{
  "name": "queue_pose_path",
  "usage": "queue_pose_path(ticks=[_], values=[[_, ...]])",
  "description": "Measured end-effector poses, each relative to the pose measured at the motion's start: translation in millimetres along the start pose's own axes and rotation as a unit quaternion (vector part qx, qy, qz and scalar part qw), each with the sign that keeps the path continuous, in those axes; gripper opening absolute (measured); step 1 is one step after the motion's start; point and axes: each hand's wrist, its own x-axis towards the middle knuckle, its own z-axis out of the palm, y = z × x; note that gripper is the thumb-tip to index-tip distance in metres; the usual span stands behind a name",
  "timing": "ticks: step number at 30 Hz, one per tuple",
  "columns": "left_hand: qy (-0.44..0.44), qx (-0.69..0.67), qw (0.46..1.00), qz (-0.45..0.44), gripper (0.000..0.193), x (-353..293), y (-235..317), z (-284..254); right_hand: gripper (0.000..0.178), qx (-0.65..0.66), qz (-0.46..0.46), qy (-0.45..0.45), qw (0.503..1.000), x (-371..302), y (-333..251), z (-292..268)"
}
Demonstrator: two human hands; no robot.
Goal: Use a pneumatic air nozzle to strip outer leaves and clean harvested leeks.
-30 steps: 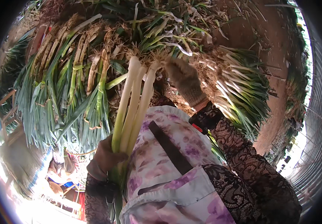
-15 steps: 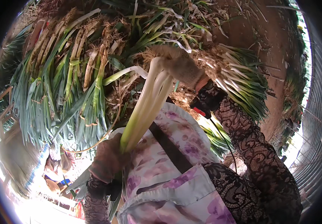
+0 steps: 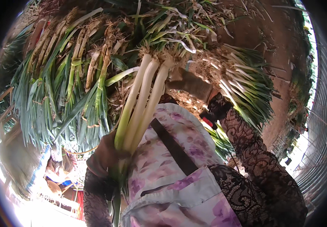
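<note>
Three leeks [image 3: 145,90] stand up at a slant in front of my apron, with thick white stems, green lower parts and hairy roots at the top. My left hand [image 3: 106,155] is wrapped round their green part. Below that hand their leaves hang down beside the apron. My right hand [image 3: 192,85], in a greyish-brown glove, is beside the upper stems at the right. It is smeared by motion, so its fingers and any touch on the rightmost stem are unclear. A black strap with a red part sits at the right wrist.
A large heap of untrimmed leeks [image 3: 68,87] with brown roots lies at the left. To the right is a pile of cleaned leeks [image 3: 243,83], white ends inward. Peeled scraps [image 3: 182,34] litter the ground ahead. A pale tunnel wall [image 3: 326,113] curves at the far right.
My right hand has come down off the root ends of the leeks, which now show. The three stems have spread apart and tilted a little left; my left hand keeps its hold.
</note>
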Motion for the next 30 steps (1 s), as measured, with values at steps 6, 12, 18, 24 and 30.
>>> queue_pose_path(ticks=[6, 12, 18, 24, 30], values=[[-0.062, -0.054, 0.989, -0.121, 0.072, 9.6, 1.5, -20.0, 0.074, 0.095, -0.171, 0.014, 0.981, 12.3, -11.3, 24.8], [-0.098, -0.040, 0.989, -0.103, 0.072, 0.2, 4.9, -24.5, 0.044, -0.370, -0.458, 0.107, 0.801, 16.1, 7.5, 28.7], [-0.123, -0.122, 0.982, -0.080, 0.080, -18.6, -0.5, -9.4, 0.031, 0.037, -0.224, 0.239, 0.944, 5.9, 72.3, 40.0], [-0.057, -0.029, 0.993, -0.103, 0.072, -18.1, 1.0, -37.3, 0.037, 0.235, -0.225, 0.062, 0.944, 52.4, 36.7, -11.0], [-0.073, -0.051, 0.996, -0.019, 0.060, 6.5, 34.5, -72.9, 0.039, 0.486, -0.198, -0.186, 0.831, -26.8, -99.5, 75.9]])
